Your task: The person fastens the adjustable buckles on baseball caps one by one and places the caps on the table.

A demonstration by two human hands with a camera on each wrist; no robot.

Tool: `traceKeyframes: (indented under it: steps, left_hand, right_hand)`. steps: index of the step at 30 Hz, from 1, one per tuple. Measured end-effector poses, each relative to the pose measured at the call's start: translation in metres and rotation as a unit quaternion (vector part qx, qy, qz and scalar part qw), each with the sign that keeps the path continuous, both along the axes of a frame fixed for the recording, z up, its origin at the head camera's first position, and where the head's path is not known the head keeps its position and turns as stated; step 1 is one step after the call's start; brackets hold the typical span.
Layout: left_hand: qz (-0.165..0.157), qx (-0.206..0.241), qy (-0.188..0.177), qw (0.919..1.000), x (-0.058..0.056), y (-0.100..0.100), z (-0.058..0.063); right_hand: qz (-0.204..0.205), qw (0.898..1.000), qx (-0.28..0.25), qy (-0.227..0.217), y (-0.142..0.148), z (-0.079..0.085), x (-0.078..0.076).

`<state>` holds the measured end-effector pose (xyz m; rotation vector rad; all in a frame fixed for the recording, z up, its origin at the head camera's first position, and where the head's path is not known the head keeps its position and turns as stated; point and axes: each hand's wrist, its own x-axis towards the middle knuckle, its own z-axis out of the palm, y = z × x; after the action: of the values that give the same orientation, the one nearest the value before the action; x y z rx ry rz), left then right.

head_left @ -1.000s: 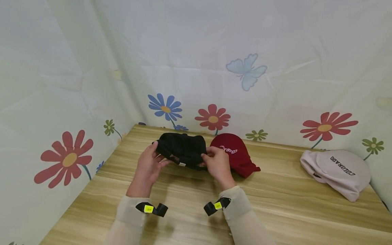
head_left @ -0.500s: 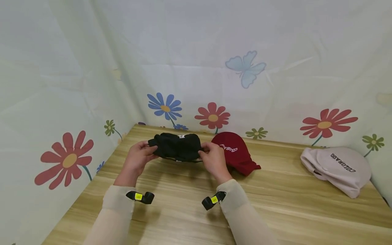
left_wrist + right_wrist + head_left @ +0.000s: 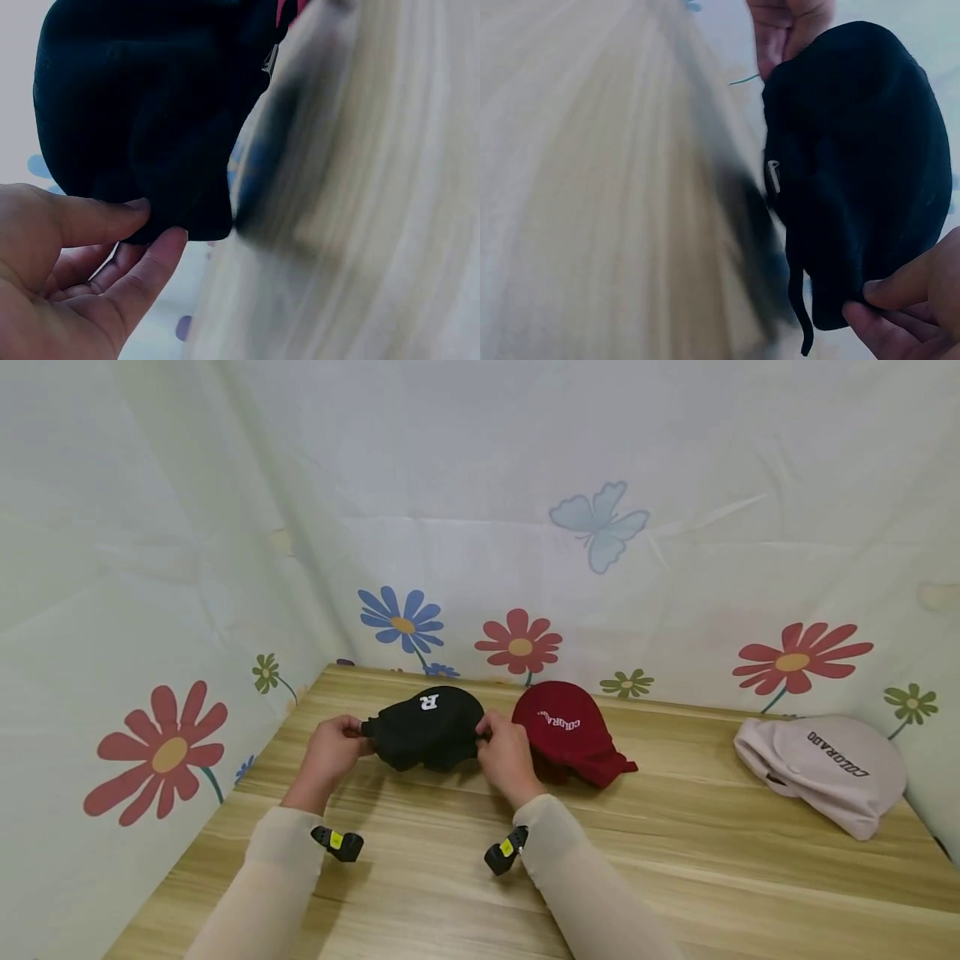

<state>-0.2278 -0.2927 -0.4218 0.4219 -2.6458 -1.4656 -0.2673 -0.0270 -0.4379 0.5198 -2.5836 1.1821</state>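
Observation:
A black baseball cap [image 3: 427, 735] with a white letter R on its crown is held between both hands at the back of the table. My left hand [image 3: 333, 756] pinches its left end between thumb and fingers, as the left wrist view shows with the cap's dark cloth [image 3: 142, 120] filling the upper left. On the opposite side my right hand [image 3: 508, 758] pinches the edge. A small metal buckle [image 3: 773, 176] and a dangling strap end [image 3: 799, 300] show on the cap in the right wrist view. Whether the cap touches the table, I cannot tell.
Just right of the black cap lies a dark red cap [image 3: 562, 727] lettered COLORADO, close to my right hand. A pale beige cap [image 3: 832, 777] sits at the table's far right. Flower-printed cloth [image 3: 517, 560] rises behind the wood-grain table [image 3: 420, 860].
The black cap has turned over in my hands: its buckle side faced me, and now the crown with the R shows. My left hand has shifted left and changed its hold; the other caps stay put.

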Motion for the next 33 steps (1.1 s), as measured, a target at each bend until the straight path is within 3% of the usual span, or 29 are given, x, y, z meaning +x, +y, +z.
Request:
traceKeyframes:
  steps: [4, 10, 33]
  left_hand:
    - [0.009, -0.038, 0.001, 0.9992, -0.004, -0.005, -0.011]
    - [-0.013, -0.089, 0.019, 0.9958, -0.009, -0.006, -0.02]
    - [0.013, -0.101, 0.025, 0.9945, -0.013, -0.009, -0.032]
  right_hand:
    - [0.009, 0.999, 0.034, 0.003, -0.005, -0.009, -0.005]
    - [0.022, 0.998, 0.054, -0.007, -0.009, -0.014, -0.011]
    - [0.015, 0.997, 0.075, -0.015, -0.015, -0.022, -0.016]
